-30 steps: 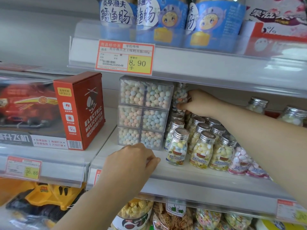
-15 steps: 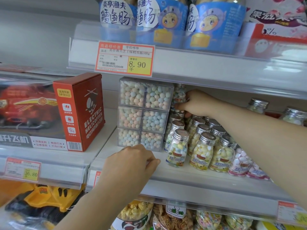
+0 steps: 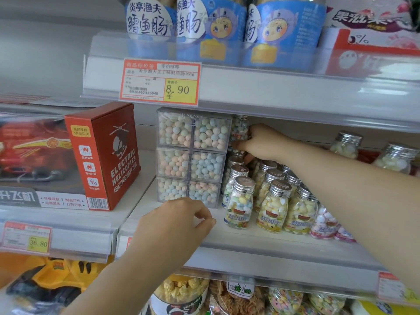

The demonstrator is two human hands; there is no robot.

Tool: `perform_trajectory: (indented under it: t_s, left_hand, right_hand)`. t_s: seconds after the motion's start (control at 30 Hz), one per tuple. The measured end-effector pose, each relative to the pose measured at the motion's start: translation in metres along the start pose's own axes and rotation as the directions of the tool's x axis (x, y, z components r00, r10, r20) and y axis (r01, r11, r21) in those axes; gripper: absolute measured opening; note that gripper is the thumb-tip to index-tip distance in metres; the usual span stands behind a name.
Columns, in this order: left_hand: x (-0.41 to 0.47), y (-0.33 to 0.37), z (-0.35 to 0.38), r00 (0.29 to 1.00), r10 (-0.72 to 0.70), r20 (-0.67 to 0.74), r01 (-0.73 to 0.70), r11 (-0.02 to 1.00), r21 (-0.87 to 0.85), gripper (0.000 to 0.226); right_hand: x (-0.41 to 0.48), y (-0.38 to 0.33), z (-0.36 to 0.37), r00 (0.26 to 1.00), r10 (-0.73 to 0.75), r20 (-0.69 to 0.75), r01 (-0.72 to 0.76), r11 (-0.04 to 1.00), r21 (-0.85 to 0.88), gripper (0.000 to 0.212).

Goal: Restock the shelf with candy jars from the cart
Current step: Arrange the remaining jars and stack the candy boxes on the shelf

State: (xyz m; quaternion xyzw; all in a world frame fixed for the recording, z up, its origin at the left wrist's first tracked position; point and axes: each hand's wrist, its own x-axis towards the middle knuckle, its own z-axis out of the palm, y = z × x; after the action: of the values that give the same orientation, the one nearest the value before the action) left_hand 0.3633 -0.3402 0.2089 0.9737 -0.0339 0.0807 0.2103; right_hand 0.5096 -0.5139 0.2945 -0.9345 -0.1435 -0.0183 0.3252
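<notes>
My right hand (image 3: 264,142) is deep in at the back of the shelf (image 3: 261,244). Its fingers (image 3: 253,131) are curled round a candy jar (image 3: 239,129) full of pastel sweets, with the thumb underneath. The jar is upright in my grip, held higher than the silver caps directly beneath my palm. It's close against the top one of the clear boxes (image 3: 193,155), just left of my fingertips; whether they touch, I can't tell.

Below that hand and toward me, the standing jars (image 3: 241,202) run in rows down to the shelf's front. The multicoloured ones are nearest the boxes and the yellow ones sit under my forearm.

My left hand (image 3: 175,221) is low at the front lip, knuckles up. Its fingers are tucked in tight with the thumb against the forefinger, and nothing shows in them. The bottom clear box is right behind those knuckles. Off to the left of that hand stands the red helicopter box (image 3: 102,155). Up and left of my right hand, a price tag (image 3: 160,81) reads 8.90.
</notes>
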Motion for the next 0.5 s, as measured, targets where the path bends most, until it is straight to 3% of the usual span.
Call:
perform_trajectory:
  t_s: [0.13, 0.27, 0.5]
  left_hand:
    - [0.004, 0.008, -0.002, 0.999, 0.002, -0.039, -0.01, 0.976, -0.218, 0.033]
    - [0.008, 0.027, 0.002, 0.999, 0.033, 0.025, -0.022, 0.932, -0.361, 0.057]
    - [0.013, 0.041, 0.013, 0.998, 0.055, 0.04, -0.034, 0.913, -0.406, 0.028]
  right_hand:
    - [0.0, 0.0, 0.001, 1.0, -0.007, 0.009, 0.007, 1.0, 0.019, 0.025]
    - [-0.004, 0.007, -0.005, 0.999, -0.044, -0.03, 0.043, 0.999, -0.015, 0.007]
    - [-0.009, 0.016, -0.008, 0.994, -0.091, -0.055, 0.089, 0.995, -0.035, 0.027]
